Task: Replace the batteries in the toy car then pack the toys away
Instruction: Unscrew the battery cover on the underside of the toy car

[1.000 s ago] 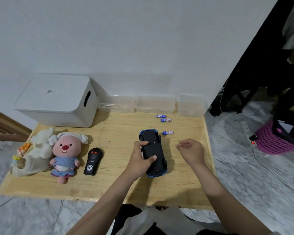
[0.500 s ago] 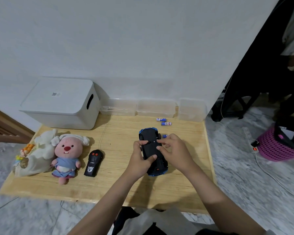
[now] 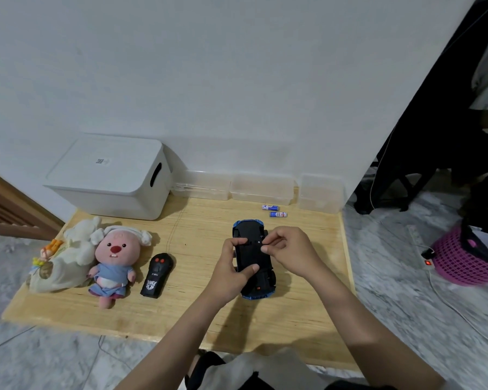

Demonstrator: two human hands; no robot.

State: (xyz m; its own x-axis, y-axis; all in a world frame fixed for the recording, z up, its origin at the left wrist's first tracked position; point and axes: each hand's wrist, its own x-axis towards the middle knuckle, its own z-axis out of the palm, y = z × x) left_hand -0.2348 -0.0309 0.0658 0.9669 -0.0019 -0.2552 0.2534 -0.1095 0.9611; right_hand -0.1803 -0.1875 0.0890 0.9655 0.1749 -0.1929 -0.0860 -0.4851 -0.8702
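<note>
A low wooden table (image 3: 197, 313) stands against the wall. On it lie a white lidded box (image 3: 107, 175), three clear plastic containers (image 3: 261, 185) along the back edge, two batteries (image 3: 273, 211), an upside-down toy car (image 3: 252, 257), a black remote (image 3: 156, 275), a pink plush (image 3: 114, 261) and what may be a cream plush (image 3: 65, 264).

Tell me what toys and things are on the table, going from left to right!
White stuffed toy → pink plush doll → black remote control → left hand → toy car → right hand.
</note>
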